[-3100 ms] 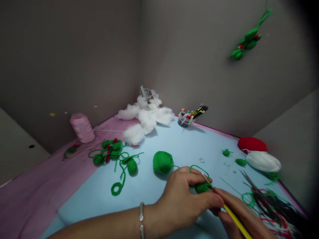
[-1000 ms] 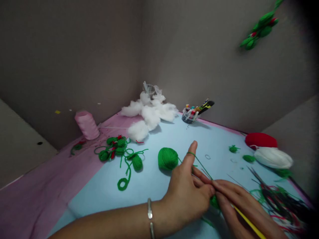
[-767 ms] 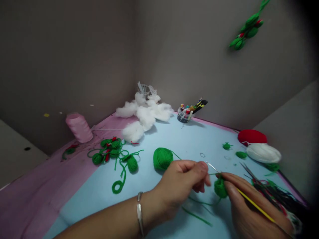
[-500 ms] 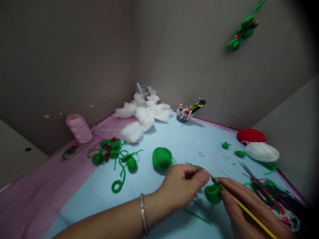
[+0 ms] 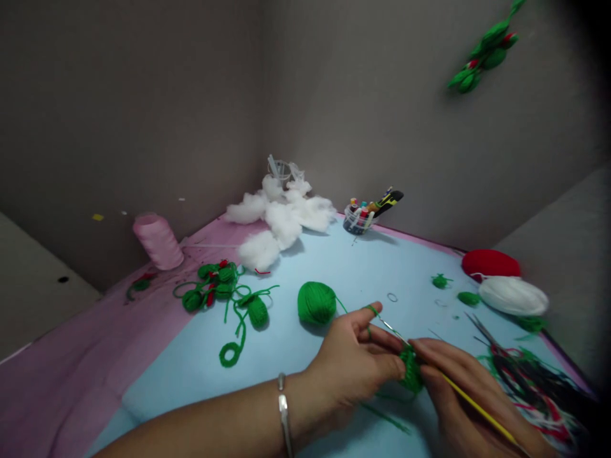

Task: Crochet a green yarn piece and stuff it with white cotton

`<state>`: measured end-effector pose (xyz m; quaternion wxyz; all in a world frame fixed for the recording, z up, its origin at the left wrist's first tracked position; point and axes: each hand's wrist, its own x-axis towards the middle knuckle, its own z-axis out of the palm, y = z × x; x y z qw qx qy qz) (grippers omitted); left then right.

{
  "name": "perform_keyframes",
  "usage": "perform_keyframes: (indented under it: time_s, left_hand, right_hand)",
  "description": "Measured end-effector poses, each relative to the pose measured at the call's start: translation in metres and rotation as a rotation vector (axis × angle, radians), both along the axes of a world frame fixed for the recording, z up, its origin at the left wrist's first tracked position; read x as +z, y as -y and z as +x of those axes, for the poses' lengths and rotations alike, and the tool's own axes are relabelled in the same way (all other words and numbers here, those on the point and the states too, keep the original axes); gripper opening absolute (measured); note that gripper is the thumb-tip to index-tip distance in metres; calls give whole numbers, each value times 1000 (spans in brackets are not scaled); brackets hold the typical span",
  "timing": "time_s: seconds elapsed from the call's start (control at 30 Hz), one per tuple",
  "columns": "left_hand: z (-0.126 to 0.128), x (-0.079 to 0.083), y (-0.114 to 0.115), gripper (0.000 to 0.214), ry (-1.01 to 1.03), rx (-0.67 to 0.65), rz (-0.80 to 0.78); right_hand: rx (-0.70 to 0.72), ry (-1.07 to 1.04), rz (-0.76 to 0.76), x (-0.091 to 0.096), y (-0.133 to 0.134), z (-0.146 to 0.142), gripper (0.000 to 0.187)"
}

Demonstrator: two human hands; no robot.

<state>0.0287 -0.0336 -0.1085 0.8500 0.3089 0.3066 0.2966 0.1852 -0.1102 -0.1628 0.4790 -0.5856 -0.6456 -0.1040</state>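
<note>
My left hand (image 5: 351, 356) pinches a small green crochet piece (image 5: 411, 372) between thumb and fingers. Its raised index finger has green yarn looped over it. In my right hand (image 5: 463, 388) is a crochet hook (image 5: 482, 413) with a yellow handle. The hook's silver tip points up and left toward the looped yarn, just above the piece. My right fingertips are right beside the green piece. Behind my left hand sits a green yarn ball (image 5: 317, 303), with a strand running toward that hand. A loose green tail hangs below the piece.
White stuffing (image 5: 281, 219) lies at the back, beside a cup of pens (image 5: 360, 219). Finished green pieces (image 5: 214, 286) and a pink thread cone (image 5: 158, 242) are left. Red yarn (image 5: 491, 264), white yarn (image 5: 513, 294), scissors (image 5: 487, 334) and yarn scraps (image 5: 539, 394) lie right.
My left index finger has lifted, stretching the yarn up. My left thumb has moved onto the green piece, which now sits between both hands. The view has shifted slightly.
</note>
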Motion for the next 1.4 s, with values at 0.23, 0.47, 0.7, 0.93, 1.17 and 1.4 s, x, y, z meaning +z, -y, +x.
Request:
perform_keyframes:
  time_s: [0.23,0.47,0.7,0.93,1.17,1.4]
  left_hand:
    - [-3,1,0,122,6,26,118]
    - [-1,0,-1,110,-4,30,114]
    - [-2,0,-2,109,-9,59,134]
    - [-3,3,-4,115,-7,62,86]
    - [-4,3,-8,112,-17,56,77]
    - [-7,9,-11,101,-52,53,171]
  right_hand:
    - [9,2,-90,4,-2,-12,20]
    - [-63,19,-97,12,2,-15,15]
    - [35,105,-103,20,1,-13,17]
    - [142,123,-69,14,-1,3,22]
    - [98,-114,-146,8,5,15,18]
    - [122,-155,-103,8,0,41,22]
